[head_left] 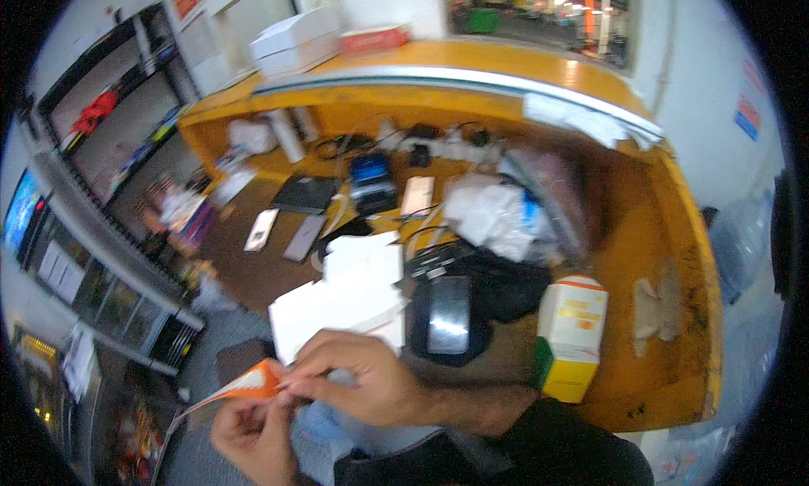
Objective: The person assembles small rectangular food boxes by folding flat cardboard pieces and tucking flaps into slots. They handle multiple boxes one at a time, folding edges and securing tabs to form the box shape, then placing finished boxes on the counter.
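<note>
An orange-and-white piece of thin card or paper [257,381] is held up at the lower left of the head view. My left hand [257,442] pinches it from below, fingers curled. My right hand [358,381] reaches across from the right, thumb and fingertips closed on its right end. What exactly sits between the right fingertips is too small and blurred to make out. Just beyond my hands lie white sheets or flattened card [337,309] on the desk. A white, orange, green and yellow carton [575,334] lies by my right forearm.
A dark phone [449,316] rests on a black cloth or bag. Farther back are other phones [305,237], a blue-black device [372,183], cables and clear plastic bags [493,216]. A raised wooden counter [472,61] borders the desk. A glass-fronted cooler [109,284] stands left.
</note>
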`<control>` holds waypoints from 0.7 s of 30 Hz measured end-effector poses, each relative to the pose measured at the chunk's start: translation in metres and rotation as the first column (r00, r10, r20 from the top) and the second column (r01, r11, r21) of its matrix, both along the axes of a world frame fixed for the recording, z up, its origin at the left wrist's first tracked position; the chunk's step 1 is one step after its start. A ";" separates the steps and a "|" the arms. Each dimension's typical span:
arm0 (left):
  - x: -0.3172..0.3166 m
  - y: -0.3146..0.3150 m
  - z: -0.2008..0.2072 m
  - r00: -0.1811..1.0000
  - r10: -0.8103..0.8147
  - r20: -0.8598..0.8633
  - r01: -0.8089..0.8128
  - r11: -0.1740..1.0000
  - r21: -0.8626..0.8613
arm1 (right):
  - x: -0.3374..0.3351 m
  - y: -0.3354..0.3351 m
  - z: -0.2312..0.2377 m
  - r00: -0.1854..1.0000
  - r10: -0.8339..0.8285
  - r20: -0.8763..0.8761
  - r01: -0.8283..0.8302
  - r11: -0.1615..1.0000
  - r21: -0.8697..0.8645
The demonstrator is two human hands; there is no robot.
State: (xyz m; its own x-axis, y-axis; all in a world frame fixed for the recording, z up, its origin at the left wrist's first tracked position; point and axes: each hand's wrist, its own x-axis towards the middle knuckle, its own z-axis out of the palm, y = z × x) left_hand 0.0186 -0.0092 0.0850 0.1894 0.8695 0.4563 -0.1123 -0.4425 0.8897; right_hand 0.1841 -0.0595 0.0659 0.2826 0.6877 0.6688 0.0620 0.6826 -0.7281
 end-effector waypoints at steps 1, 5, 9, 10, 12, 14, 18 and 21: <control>0.000 -0.002 0.004 1.000 -0.028 0.008 0.028 1.000 -0.011 | 0.003 -0.001 0.000 1.000 0.014 -0.015 -0.014 1.000 -0.023; 0.002 -0.005 0.015 0.994 -0.089 0.057 0.097 0.983 -0.159 | 0.003 -0.003 0.004 0.998 0.036 -0.044 -0.039 0.996 -0.076; -0.002 -0.008 0.012 0.997 -0.066 0.033 0.070 0.985 -0.157 | 0.002 -0.003 0.005 0.999 0.040 0.002 -0.040 0.998 -0.047; -0.004 -0.008 0.012 0.996 -0.085 0.032 0.088 0.987 -0.136 | 0.002 -0.003 0.006 1.000 0.008 0.024 -0.008 1.000 -0.013; -0.005 -0.007 0.009 0.990 -0.140 0.031 0.142 0.985 -0.100 | 0.005 -0.005 0.008 1.000 0.003 0.018 -0.003 1.000 -0.020; 0.001 -0.009 0.013 0.991 -0.120 0.059 0.125 0.987 -0.102 | 0.006 -0.007 0.009 0.999 -0.033 0.037 0.034 0.999 -0.027; 0.011 -0.015 0.014 1.000 -0.021 0.012 0.022 0.996 -0.087 | 0.005 -0.011 0.011 0.982 -0.133 0.134 0.140 0.989 -0.049; 0.001 -0.016 0.007 0.998 -0.055 0.008 0.055 0.998 -0.038 | 0.006 -0.013 0.015 0.963 -0.186 0.197 0.191 0.982 -0.006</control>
State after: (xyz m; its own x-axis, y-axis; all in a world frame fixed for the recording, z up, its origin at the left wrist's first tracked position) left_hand 0.0193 -0.0252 0.0921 0.2346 0.8745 0.4246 -0.1414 -0.4014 0.9049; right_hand 0.1904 -0.0721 0.0804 0.2750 0.6511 0.7074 0.3302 0.6270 -0.7055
